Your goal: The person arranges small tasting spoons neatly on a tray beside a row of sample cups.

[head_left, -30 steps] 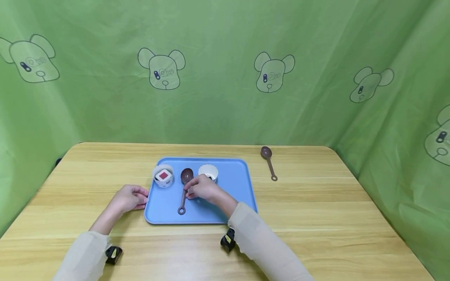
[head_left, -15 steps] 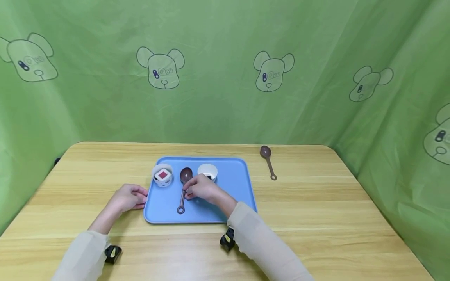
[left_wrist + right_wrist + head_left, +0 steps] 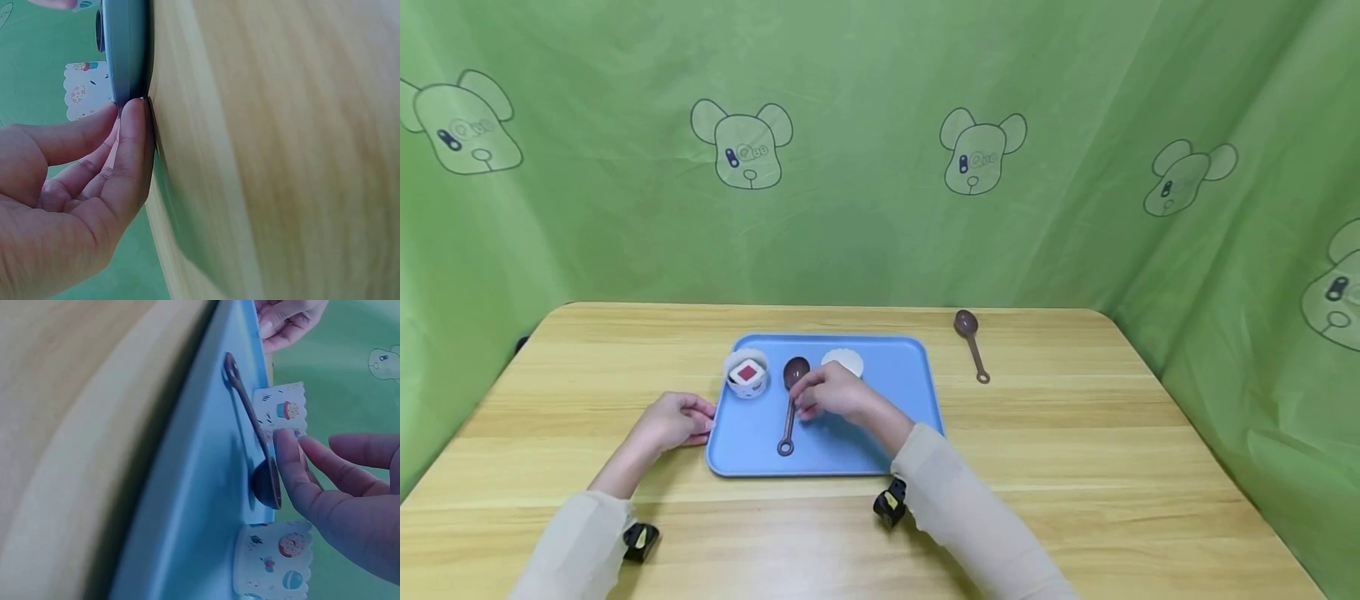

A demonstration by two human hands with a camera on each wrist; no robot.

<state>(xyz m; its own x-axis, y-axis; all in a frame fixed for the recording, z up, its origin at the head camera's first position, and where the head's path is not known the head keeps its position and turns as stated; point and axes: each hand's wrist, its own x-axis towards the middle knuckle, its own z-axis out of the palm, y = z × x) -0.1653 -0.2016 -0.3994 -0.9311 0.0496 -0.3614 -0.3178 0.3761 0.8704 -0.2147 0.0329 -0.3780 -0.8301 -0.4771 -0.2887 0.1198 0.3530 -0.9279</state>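
My left hand pinches the left rim of a light blue tray, thumb on one side and fingers on the other in the left wrist view. A brown spoon lies on the tray, its bowl toward the back. My right hand hovers just above and to the right of the spoon; in the right wrist view its fingers are loosely bent, with a gap to the spoon. Left of the spoon, a white paper cup holds a white piece with a red diamond. My right hand partly hides another paper cup.
A second brown spoon lies on the wooden table, right of the tray. Green curtains with bear-head drawings hang behind and at both sides. Black devices are strapped below both sleeves.
My right hand has let go of the brown spoon and lifted slightly, covering more of the right paper cup. The spoon stays on the tray, and my left hand keeps its hold.
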